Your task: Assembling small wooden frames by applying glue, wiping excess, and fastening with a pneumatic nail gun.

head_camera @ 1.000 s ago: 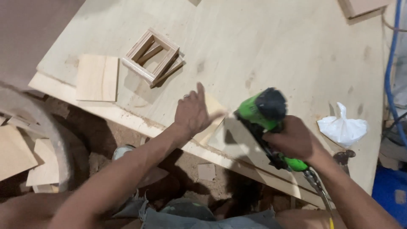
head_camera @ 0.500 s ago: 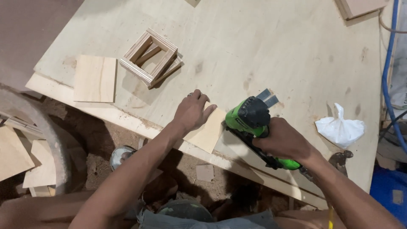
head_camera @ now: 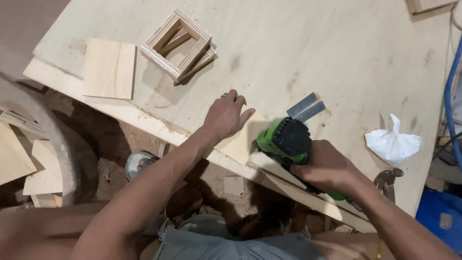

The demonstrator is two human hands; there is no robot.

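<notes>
My left hand presses flat on a small plywood piece at the near edge of the big plywood sheet, fingers together. My right hand grips a green and black nail gun, whose metal magazine points away from me. The gun's nose sits against the right side of the small piece, close to my left fingertips.
A square wooden frame and a flat plywood square lie at the far left of the sheet. A knotted white plastic bag and pliers rest at the right. Offcuts lie on the dirt floor; a blue hose runs along the right.
My right hand has brought the nail gun down and left against the small piece. My left hand has lowered from raised, spread fingers to lying flat on it.
</notes>
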